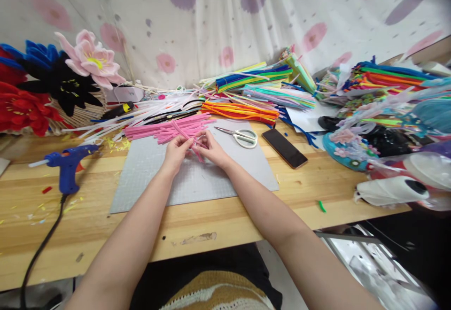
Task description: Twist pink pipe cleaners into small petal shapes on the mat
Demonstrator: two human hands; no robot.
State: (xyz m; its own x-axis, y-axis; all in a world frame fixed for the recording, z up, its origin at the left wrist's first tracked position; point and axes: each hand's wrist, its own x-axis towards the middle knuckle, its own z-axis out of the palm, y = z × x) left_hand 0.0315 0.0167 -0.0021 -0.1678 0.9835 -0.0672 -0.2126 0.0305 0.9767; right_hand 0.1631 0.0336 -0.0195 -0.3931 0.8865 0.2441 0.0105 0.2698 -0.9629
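Over the grey cutting mat, my left hand and my right hand meet with their fingertips nearly touching. Both are closed on pink pipe cleaners, whose ends stick out above and below the fingers. How many strands I hold is too small to tell. Just behind my hands lies a pile of loose pink pipe cleaners across the mat's back edge. Scissors with pale handles rest on the mat to the right of my right hand, blades pointing left.
A blue glue gun stands at left, its cord running off the front edge. A phone lies right of the mat. Bundles of coloured pipe cleaners line the back. Fuzzy flowers fill the left; a white thread spool lies at right.
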